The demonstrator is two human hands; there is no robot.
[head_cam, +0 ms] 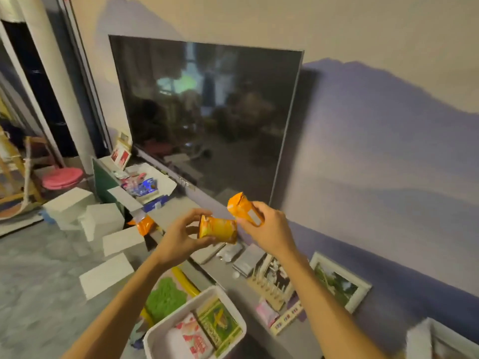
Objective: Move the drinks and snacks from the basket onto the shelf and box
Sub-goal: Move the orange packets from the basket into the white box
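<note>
My left hand (181, 235) grips an orange snack packet (217, 229) in the air above the grey shelf (176, 211). My right hand (269, 229) holds a second orange snack packet (242, 207) just to the right and a little higher. The white basket (207, 297) sits at the bottom centre, with a green drink carton (220, 325) and a pink-and-white pack (194, 338) inside. An open white box (166, 181) at the shelf's far left holds several snacks. Another orange packet (145, 225) lies at the shelf's front edge.
A large dark television (207, 120) stands along the wall behind the shelf. Framed pictures (339, 281), a wooden rack (269, 288) and small packets crowd the shelf's right part. White foam blocks (103, 221) lie on the grey floor to the left.
</note>
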